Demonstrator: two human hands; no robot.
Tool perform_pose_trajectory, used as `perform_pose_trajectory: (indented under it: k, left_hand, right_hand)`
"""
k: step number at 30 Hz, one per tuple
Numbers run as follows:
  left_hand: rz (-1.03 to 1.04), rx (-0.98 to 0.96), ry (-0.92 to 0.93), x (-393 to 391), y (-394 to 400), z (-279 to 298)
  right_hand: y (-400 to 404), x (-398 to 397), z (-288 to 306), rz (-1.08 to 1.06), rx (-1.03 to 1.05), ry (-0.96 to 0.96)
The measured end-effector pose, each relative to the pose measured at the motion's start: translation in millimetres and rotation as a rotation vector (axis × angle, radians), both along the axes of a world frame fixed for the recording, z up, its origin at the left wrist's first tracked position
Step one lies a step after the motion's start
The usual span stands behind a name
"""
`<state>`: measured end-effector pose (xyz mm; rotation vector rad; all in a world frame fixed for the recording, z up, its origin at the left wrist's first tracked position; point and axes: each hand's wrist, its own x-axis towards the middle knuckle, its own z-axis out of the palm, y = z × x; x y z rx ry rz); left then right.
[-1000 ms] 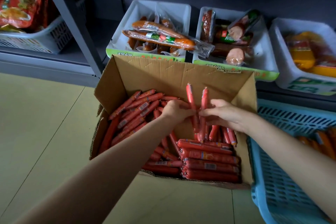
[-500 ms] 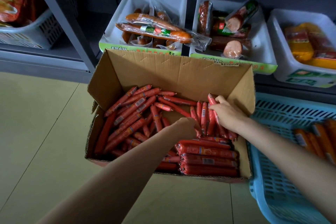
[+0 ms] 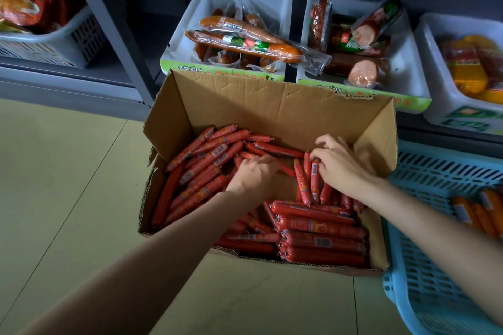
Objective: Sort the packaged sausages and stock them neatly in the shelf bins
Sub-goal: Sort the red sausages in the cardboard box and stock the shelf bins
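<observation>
An open cardboard box (image 3: 272, 100) on the floor holds several red packaged sausage sticks (image 3: 201, 168), loose on the left and stacked crosswise at the front right (image 3: 321, 236). My left hand (image 3: 255, 171) reaches into the middle of the box, its fingers curled down over loose sticks. My right hand (image 3: 337, 163) lies on a row of upright-leaning sticks (image 3: 307, 177) at the box's right side, fingers bent round their tops. Behind the box, white shelf bins hold larger vacuum-packed sausages (image 3: 245, 43).
A blue plastic basket (image 3: 435, 198) with orange sausages stands right of the box. Three white bins (image 3: 400, 68) line the low shelf; the rightmost (image 3: 435, 84) holds yellow packs. A grey shelf post (image 3: 109, 22) and a basket of red snack bags (image 3: 68, 43) sit left.
Both hands held a bunch of sticks upright above the box a second ago; the bunch now rests in the box at right. My left hand has moved left onto the loose sticks.
</observation>
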<state>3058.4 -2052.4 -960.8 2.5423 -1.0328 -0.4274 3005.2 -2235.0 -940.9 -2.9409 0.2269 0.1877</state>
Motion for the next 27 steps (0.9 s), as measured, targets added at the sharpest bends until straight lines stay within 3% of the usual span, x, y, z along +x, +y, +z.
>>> perform_pose_trajectory:
  k: [3, 8, 13, 18, 22, 27]
  left_hand:
    - [0.132, 0.045, -0.075, 12.6, 30.2, -0.8]
    - [0.274, 0.313, 0.030, 14.8, 69.3, -3.3]
    - [0.246, 0.508, 0.052, 8.7, 78.0, -8.8]
    - [0.233, 0.572, -0.040, 12.0, 75.5, -14.5]
    - [0.240, 0.632, -0.063, 12.5, 69.4, -15.8]
    - [0.198, 0.690, -0.082, 12.2, 62.6, -12.2]
  right_hand:
    - [27.1, 20.1, -3.4, 0.044, 0.236, 0.000]
    - [78.8, 47.4, -34.1, -0.004, 0.418, 0.101]
    - [89.6, 59.6, -42.5, -0.254, 0.558, -0.150]
    - [51.9, 63.9, 8.9, -0.361, 0.882, -0.431]
    - [3.0, 53.9, 44.2, -0.300, 0.605, -0.409]
    - [-23.0, 31.3, 42.4, -0.270, 0.058, 0.140]
